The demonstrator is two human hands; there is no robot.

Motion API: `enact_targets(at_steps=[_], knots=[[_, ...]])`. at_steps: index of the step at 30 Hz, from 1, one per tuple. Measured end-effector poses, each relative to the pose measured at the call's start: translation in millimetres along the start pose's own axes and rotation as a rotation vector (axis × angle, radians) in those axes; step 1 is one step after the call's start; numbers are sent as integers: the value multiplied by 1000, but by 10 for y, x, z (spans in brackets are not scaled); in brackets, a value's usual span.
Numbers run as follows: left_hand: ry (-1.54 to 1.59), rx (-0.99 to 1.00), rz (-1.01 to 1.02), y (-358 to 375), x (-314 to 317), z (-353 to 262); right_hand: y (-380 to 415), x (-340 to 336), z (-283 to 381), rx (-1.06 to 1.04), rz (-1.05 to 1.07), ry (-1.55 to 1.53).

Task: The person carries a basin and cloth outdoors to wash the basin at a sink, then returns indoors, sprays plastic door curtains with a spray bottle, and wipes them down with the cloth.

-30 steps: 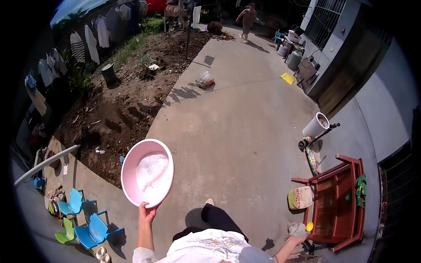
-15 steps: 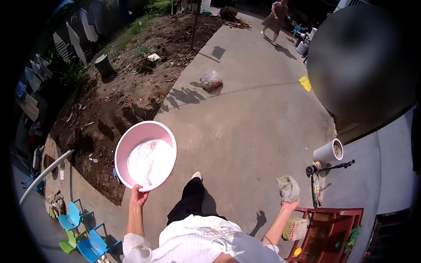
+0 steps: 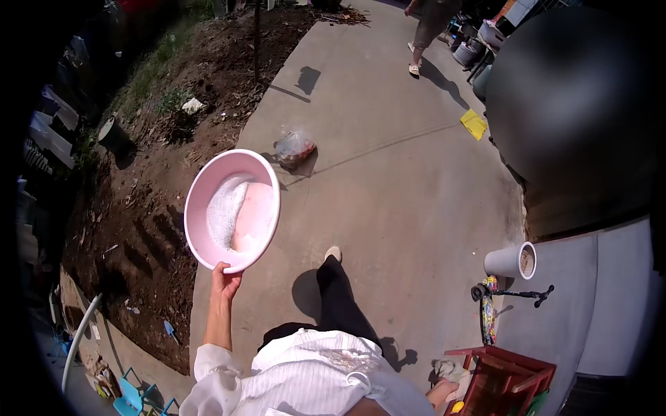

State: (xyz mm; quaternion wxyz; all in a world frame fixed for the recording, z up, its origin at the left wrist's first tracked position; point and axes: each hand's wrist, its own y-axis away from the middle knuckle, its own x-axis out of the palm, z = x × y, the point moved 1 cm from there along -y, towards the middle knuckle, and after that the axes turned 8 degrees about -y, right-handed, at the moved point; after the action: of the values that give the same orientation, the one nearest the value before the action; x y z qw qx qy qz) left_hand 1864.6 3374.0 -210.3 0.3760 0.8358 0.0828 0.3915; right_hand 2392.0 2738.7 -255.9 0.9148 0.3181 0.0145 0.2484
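My left hand (image 3: 226, 281) grips the near rim of a pink plastic basin (image 3: 262, 220), held out in front of me above the ground. White suds (image 3: 225, 209) lie along the left of its inside, with shallow liquid beside them. Low on the right, my right hand (image 3: 440, 393) is closed on a grey, rumpled cloth (image 3: 451, 369). That hand is partly cut off by my clothing, close to a red wooden frame (image 3: 510, 374).
A filled plastic bag (image 3: 295, 147) sits on the concrete ahead. Another person (image 3: 431, 31) walks farther off, near a yellow sheet (image 3: 474, 125). To the right are a white bin (image 3: 503, 262) and a scooter (image 3: 488, 312); bare soil (image 3: 152, 201) borders the left.
I have stepped forward. The basin has risen slightly in view and its suds have shifted left. My right hand with the cloth has dropped lower. The other person appears closer.
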Motion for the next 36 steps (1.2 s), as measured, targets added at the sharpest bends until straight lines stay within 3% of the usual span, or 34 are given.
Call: enact_targets(at_steps=[1, 2, 3, 5, 6, 7, 8, 11, 16, 20, 22, 23, 25, 29, 30, 32, 36], knots=[[4, 14, 23, -194, 310, -16, 103, 411, -249, 18, 12, -17], [4, 27, 17, -374, 651, -41, 265, 917, -565, 217, 182, -117], [-3, 33, -3, -508, 956, -61, 687, 1440, -798, 214, 176, -111], [-2, 34, 17, -778, 1533, -131, 2155, 2566, -1180, 209, 163, -101], [7, -7, 28, -962, 1755, -191, 2560, 3035, -1356, 356, 224, -51], [23, -48, 38, -1102, 1900, -237, 2201, 3454, -1823, 453, 467, 60], [34, -38, 42, -1242, 2092, -272, 2497, 3937, -2136, 475, 654, 135], [-31, 17, -43, -1818, 2683, -349, 4073, 5243, -2639, 655, 752, 21], [-214, 1, -174, -2988, 3658, -469, 5375, 6846, -3426, 842, 774, 94], [-274, -1, -60, -4095, 4653, -488, 5465, 7812, -3997, 899, 904, 25], [-216, -34, -52, -4499, 5381, -389, 5252, 8184, -4233, 1002, 654, -89], [-210, -70, -70, -4712, 5675, -392, 5278, 8271, -4196, 997, 635, -87], [-256, -190, 33, -5288, 6161, -437, 5398, 8576, -4162, 780, 537, -33], [-214, -159, 65, -6329, 7360, -460, 4728, 9026, -4559, 605, 534, 27], [-227, -149, 60, -6632, 7621, -464, 4685, 9229, -4701, 601, 535, 22], [-243, -139, 38, -7142, 8160, -436, 4599, 9662, -4916, 607, 319, 22], [-256, -128, 56, -7903, 9206, -489, 4720, 10949, -5615, 566, 261, -62]])
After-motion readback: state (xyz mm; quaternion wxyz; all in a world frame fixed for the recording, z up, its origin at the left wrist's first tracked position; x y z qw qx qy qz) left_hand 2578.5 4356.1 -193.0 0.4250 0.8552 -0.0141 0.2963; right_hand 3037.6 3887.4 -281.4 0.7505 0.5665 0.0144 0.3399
